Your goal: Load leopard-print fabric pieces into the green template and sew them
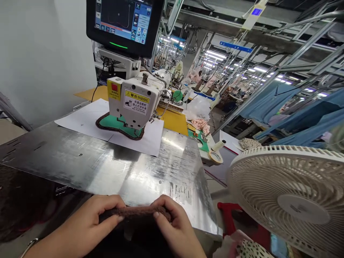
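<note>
Brown cloth (138,211) partly behind hands (92,220) (176,224)

The machine head (137,102) stands over the far part of the table (107,161), above a sheet (72,120) on which a curved template (110,122) lies. Behind and above it sits the screen (118,18). Before the table's near edge, the fabric (139,210) spans between the left hand (90,220) and the right hand (182,224). The fan (287,200) stands right of the table.
</note>
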`<act>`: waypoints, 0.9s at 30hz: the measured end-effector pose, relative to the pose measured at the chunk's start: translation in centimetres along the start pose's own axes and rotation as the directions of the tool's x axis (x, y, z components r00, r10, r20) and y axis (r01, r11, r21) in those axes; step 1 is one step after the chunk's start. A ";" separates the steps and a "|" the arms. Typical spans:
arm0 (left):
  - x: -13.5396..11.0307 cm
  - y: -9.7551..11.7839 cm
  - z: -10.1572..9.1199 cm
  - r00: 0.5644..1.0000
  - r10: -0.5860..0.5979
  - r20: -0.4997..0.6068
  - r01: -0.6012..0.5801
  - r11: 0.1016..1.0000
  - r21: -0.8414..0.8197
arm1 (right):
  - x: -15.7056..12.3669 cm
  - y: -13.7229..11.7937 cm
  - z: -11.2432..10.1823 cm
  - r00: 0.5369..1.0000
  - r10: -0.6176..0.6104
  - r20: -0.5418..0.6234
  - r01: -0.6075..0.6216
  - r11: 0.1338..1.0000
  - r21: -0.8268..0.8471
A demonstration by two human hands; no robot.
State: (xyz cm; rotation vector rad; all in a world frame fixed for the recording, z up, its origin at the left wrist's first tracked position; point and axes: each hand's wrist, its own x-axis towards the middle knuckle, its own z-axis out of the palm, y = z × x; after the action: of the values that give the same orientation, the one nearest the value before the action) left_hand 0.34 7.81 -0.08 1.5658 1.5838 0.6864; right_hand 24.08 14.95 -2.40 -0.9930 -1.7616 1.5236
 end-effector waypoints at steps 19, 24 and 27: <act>-0.2 -0.9 -2.8 0.985 -0.129 0.116 0.093 0.957 0.275 | 0.0 0.2 -3.1 0.995 -0.030 0.100 0.056 0.961 -0.270; -0.7 -1.3 -4.2 0.989 -0.148 -0.004 0.145 0.962 0.232 | -0.8 1.1 -5.0 1.000 -0.017 0.008 0.019 0.968 -0.252; -0.5 -1.0 -4.2 0.984 -0.166 -0.056 0.174 0.967 0.186 | -0.8 1.9 -5.3 1.000 0.029 -0.009 -0.030 0.978 -0.208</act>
State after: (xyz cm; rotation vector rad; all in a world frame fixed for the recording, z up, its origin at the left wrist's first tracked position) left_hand -3.67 7.89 1.44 1.5359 1.8345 0.4858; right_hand 29.18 17.28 -3.37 -1.1280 -1.9399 1.3719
